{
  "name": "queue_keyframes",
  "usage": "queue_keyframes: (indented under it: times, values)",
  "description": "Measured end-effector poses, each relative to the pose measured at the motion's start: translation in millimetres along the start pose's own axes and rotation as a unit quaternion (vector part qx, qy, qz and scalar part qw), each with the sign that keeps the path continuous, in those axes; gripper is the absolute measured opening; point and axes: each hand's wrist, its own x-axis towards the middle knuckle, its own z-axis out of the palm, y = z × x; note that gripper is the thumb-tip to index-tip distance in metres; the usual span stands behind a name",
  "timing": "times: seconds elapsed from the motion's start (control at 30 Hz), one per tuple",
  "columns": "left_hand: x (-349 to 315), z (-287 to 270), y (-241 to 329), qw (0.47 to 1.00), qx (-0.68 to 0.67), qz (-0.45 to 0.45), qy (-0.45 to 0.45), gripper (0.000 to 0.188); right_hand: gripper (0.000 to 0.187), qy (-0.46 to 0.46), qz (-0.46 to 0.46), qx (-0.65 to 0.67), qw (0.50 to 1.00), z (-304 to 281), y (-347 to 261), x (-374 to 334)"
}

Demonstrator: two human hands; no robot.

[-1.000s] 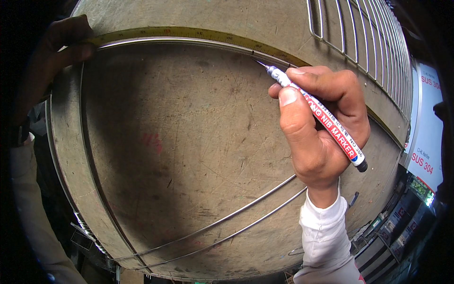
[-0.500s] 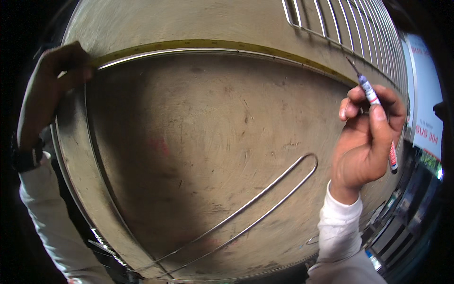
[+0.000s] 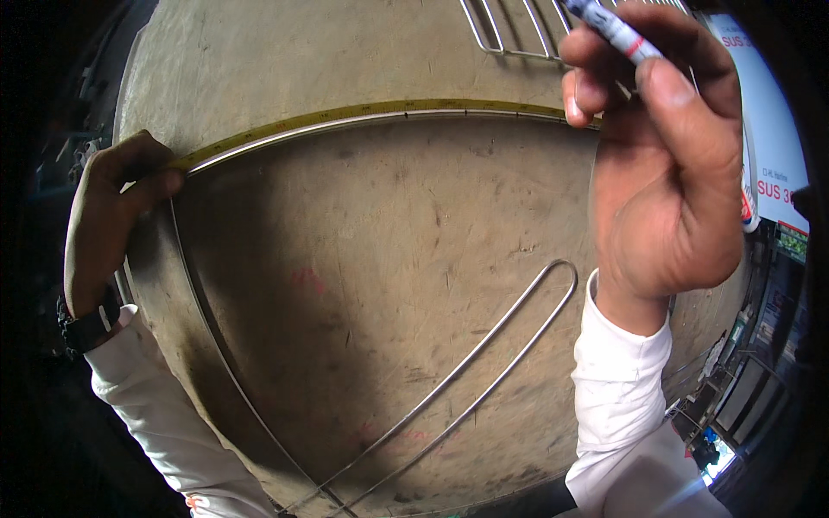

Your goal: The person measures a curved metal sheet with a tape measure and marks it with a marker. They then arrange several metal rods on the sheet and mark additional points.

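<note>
Worn table (image 3: 389, 216), upper centre: yellow tape (image 3: 324, 115) along metal rod (image 3: 285, 135), dark ticks (image 3: 466, 113) present.
Left grip (image 3: 112, 198) pinches tape, upper left; right grip (image 3: 669, 181) holds marker (image 3: 617, 33), upper right, off rod; remaining marking unclear.

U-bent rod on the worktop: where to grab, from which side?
Probably pinch its rounded bend, coming from the right: that end points up-right, lies uncovered, with a gap between the legs. Toward the lower left, they cross another thin rod, likelier to snag.
</note>
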Motion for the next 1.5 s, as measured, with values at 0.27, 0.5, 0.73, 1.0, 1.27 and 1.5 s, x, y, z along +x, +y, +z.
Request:
queue_keyframes:
  times: [0.27,0.5,0.73,1.0,1.27,1.5]
  values:
    - [9,-4,-8,0.999,-0.022,-0.006,-0.047,0.018,0.038,-0.102,-0.038,-0.042,0.993,1,19,16]
    - [7,-5,-16,0.999,-0.016,-0.012,-0.033,0.017,0.028,-0.089,0.116,-0.058,0.988,13,34,-31]
    - [-10,-4,-4,0.998,0.018,-0.023,0.055,0.028,0.022,-0.097,0.110,-0.116,0.982,27,34,-30]
    - [-7,3,-17,0.993,0.048,0.025,0.101,0.031,0.013,-0.118,0.043,-0.161,0.979,41,49,-27]
    - [6,0,-35,0.999,0.021,-0.035,0.011,0.033,0.013,-0.104,0.059,-0.166,0.979,45,53,-31]
    - [5,-2,-44,0.999,0.018,-0.044,0.019,0.038,0.012,-0.109,0.053,-0.166,0.979,48,55,-30]
